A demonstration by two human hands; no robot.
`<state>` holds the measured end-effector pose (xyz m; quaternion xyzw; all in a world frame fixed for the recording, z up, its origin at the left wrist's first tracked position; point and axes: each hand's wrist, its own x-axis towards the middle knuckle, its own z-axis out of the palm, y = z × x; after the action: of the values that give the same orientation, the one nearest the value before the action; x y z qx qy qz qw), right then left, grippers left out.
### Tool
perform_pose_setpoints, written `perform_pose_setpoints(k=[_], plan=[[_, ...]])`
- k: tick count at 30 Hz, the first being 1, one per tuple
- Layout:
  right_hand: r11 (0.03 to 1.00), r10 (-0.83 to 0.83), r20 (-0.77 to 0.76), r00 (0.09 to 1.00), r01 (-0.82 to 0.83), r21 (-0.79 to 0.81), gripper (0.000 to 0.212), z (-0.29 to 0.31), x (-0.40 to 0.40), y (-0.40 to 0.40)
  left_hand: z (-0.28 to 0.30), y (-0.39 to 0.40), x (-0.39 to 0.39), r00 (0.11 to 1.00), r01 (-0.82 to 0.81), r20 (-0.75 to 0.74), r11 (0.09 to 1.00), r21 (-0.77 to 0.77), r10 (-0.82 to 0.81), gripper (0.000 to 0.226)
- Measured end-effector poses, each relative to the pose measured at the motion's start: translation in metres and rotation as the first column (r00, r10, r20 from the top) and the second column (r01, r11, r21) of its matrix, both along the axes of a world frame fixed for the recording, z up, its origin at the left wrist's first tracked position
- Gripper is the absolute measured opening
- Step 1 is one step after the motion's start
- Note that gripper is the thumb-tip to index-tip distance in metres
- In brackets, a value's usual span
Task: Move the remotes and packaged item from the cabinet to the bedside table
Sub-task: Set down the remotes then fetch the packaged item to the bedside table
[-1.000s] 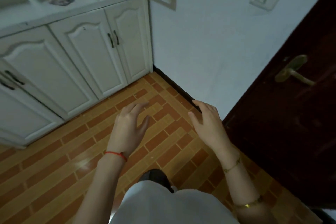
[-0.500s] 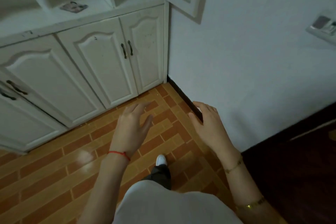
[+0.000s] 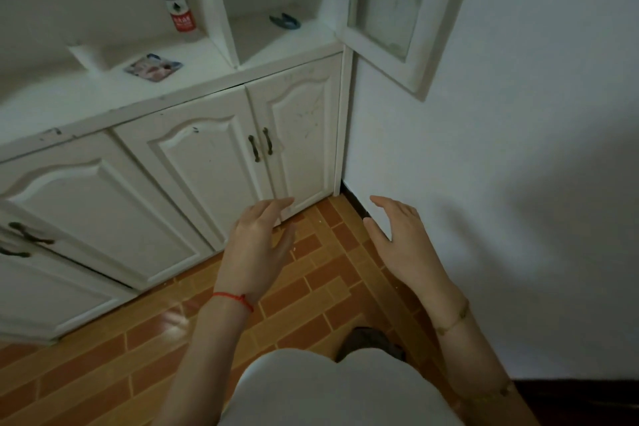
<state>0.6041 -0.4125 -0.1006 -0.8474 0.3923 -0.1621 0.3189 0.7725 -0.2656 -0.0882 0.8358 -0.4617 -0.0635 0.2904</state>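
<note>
- Presently, fingers (image 3: pixel 273 206) of the left hand (image 3: pixel 256 245) and of the right hand (image 3: pixel 403 242) are spread wide and hold nothing; both hover above the tiled floor (image 3: pixel 103 356).
- Packaged item (image 3: pixel 153 66): lies flat on the cabinet (image 3: pixel 207 86) ledge, well apart from either hand.
- White block (image 3: pixel 88 54) beside it: possibly a remote; cannot tell.
- Dark object (image 3: pixel 285 21): in the open compartment, identity unclear.
- Step in hand, as judged: approach, nothing collected.
- Next move calls for raising a hand to the ledge and pinching the flat packet by its edge.
</note>
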Motion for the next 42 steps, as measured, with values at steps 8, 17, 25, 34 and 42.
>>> perform_pose_setpoints(k=[8,17,25,34,42], plan=[[0.998,0.052,-0.004,0.999,-0.052,0.024,0.045,-0.016,0.078,-0.091,-0.013,-0.081,0.061,0.998,-0.067,-0.006,0.998,0.009,0.067,0.039],[0.978,0.206,0.023,0.978,-0.206,-0.013,0.046,-0.007,0.173,-0.227,-0.001,-0.201,0.135,0.982,-0.191,0.011,0.982,-0.016,0.191,0.04],[0.943,0.33,0.066,0.942,-0.324,-0.079,0.046,0.027,0.247,-0.319,0.028,-0.29,0.192,0.964,-0.259,0.041,0.962,-0.089,0.263,0.04],[0.933,0.354,0.137,0.925,-0.34,-0.117,0.044,0.045,0.308,-0.371,0.045,-0.343,0.248,0.956,-0.258,0.1,0.954,-0.155,0.275,0.041],[0.93,0.338,0.243,0.909,-0.283,-0.233,0.044,0.097,0.36,-0.41,0.096,-0.378,0.306,0.94,-0.187,0.226,0.941,-0.281,0.254,0.039]])
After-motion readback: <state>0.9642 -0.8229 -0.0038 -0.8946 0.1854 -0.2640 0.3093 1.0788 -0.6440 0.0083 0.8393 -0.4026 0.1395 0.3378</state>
